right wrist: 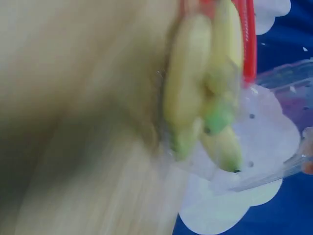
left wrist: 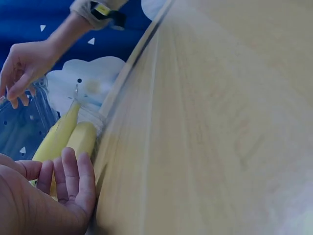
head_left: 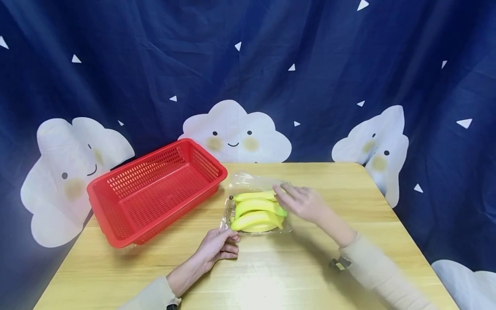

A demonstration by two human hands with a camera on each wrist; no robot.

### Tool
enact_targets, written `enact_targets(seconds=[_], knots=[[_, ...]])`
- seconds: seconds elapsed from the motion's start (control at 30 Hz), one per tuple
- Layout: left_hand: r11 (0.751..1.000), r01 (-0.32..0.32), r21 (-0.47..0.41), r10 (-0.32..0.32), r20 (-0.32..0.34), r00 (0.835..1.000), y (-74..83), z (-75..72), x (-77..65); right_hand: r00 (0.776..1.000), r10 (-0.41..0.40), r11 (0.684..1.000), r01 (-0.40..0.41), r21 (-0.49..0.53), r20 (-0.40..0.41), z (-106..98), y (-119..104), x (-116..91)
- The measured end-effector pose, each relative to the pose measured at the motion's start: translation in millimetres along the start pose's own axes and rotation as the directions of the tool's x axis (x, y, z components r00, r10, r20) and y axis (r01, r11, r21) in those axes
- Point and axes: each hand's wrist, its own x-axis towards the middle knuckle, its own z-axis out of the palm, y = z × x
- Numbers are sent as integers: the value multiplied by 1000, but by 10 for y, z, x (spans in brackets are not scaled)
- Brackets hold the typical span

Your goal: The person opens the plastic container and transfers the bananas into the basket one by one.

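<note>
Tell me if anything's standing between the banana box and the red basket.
Nothing visible stands between them: a strip of tabletop separates the clear plastic box from the red basket. The basket's raised side faces the box, so the bananas would probably need lifting over it. The left hand is at the box's near left corner.

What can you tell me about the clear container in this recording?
The clear container looks like thin, glossy plastic: a shallow tray with a lid that stands open on its far side. Yellow bananas lie crosswise in the tray. It sits flat on the wooden table, right of the red basket in the head view. The left hand pinches its near left corner; the right hand is at the lid, its exact grip unclear.
</note>
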Motion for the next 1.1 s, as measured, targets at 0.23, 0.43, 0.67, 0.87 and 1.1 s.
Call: enact_targets(seconds=[0.23, 0.43, 0.67, 0.87, 1.1], knots=[[1000, -8, 8, 8, -10, 1000, 31, -17, 27, 996, -72, 997, 73, -18, 54, -57, 98, 75], [1000, -8, 17, 9, -18, 1000, 49, 5, 17, 997, -59, 998, 60, -20, 40, -45, 111, 98], [1000, -9, 17, 10, -23, 1000, 45, 3, 27, 995, -78, 996, 80, -33, 57, -52, 160, 133], [1000, -12, 16, 12, -17, 1000, 57, 1, 31, 996, -79, 996, 82, -46, 50, -77, 215, 191], [1000, -13, 10, 13, -13, 1000, 64, 2, 31, 996, -67, 997, 69, -44, 53, -99, 256, 246]])
